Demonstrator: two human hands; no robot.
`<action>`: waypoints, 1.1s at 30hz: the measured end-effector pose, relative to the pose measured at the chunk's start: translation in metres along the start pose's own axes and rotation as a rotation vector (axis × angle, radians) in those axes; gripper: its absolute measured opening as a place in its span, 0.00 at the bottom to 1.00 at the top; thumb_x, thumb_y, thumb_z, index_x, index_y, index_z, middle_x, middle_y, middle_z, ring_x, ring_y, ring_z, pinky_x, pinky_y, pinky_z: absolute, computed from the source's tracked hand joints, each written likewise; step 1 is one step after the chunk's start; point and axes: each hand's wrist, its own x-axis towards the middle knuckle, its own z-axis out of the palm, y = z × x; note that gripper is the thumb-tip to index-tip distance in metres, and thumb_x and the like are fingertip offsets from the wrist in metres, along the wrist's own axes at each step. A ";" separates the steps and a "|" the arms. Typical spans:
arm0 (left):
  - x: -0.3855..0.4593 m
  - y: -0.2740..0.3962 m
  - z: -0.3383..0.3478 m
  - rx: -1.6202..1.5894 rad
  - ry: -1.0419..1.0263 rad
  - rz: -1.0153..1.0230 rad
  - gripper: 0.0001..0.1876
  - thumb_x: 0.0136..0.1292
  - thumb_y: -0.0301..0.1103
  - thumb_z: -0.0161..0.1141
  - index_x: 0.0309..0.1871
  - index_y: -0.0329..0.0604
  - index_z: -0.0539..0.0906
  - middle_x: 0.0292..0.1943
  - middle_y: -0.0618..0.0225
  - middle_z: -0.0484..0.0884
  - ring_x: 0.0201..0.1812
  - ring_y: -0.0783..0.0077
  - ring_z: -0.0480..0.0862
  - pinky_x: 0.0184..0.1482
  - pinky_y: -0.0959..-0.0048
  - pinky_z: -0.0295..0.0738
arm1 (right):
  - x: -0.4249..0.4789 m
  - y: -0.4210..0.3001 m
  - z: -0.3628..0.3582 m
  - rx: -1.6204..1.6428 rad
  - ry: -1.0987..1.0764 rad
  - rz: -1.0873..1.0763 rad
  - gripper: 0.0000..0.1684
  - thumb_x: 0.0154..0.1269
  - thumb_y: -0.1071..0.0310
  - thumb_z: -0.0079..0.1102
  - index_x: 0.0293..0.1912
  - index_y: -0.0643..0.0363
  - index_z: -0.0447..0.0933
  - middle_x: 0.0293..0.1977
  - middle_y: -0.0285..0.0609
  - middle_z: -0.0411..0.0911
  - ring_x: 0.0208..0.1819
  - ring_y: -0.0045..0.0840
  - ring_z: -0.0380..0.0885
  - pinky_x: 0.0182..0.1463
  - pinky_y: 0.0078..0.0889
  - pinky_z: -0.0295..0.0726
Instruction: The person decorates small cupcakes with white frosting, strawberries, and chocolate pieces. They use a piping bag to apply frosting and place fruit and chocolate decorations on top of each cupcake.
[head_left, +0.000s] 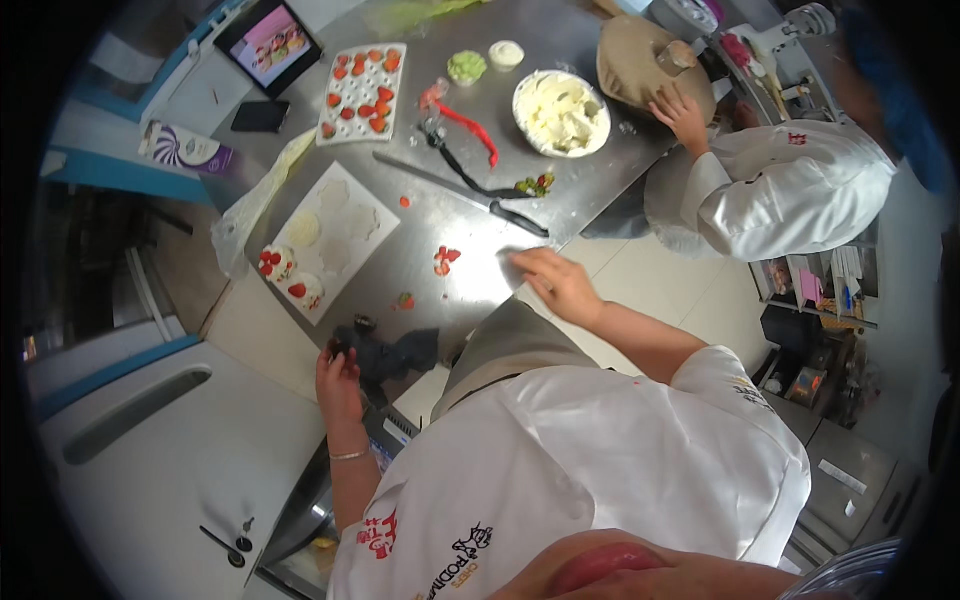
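My left hand (341, 375) is at the table's near left corner, fingers curled beside a dark cloth (405, 352); whether it grips anything is unclear. Over the steel table's edge, my right hand (559, 289) is spread, with no held object visible. Cut strawberry pieces (447, 259) lie left of it. Beyond are a black-handled knife (517, 219), a black-handled tool (465, 172) and a red-handled tool (472, 129). A white board (352, 262) bears two cream-and-strawberry cakes (277, 264) and a pale round layer (304, 228). A bowl (519, 112) holds white cream.
A white tray (324, 112) carries strawberries. Green cream (466, 67) and white cream (506, 55) sit in small cups. A tablet (270, 49), a phone (260, 116) and a purple-white carton (187, 148) are at the far left. A co-worker's hand (681, 116) is by a brown covered item (622, 60).
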 end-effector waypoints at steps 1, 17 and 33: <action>0.000 0.004 0.005 0.037 -0.004 0.008 0.18 0.71 0.27 0.56 0.62 0.45 0.75 0.50 0.71 0.82 0.48 0.76 0.84 0.43 0.78 0.73 | 0.010 0.003 0.002 -0.028 -0.016 -0.053 0.21 0.64 0.74 0.62 0.57 0.52 0.79 0.50 0.44 0.80 0.47 0.39 0.82 0.48 0.35 0.83; -0.031 -0.007 0.130 -0.188 0.179 0.081 0.18 0.72 0.29 0.58 0.63 0.45 0.74 0.54 0.66 0.81 0.53 0.75 0.82 0.47 0.76 0.76 | 0.202 0.058 -0.041 0.558 -0.147 -0.352 0.22 0.64 0.75 0.61 0.58 0.51 0.76 0.42 0.37 0.79 0.37 0.31 0.82 0.36 0.33 0.82; -0.043 0.001 0.288 0.057 -0.112 -0.145 0.19 0.69 0.26 0.59 0.62 0.47 0.75 0.56 0.69 0.80 0.56 0.75 0.77 0.55 0.74 0.70 | 0.154 0.050 -0.024 0.359 -0.399 -0.504 0.29 0.48 0.69 0.75 0.52 0.50 0.77 0.48 0.35 0.78 0.49 0.33 0.78 0.49 0.38 0.76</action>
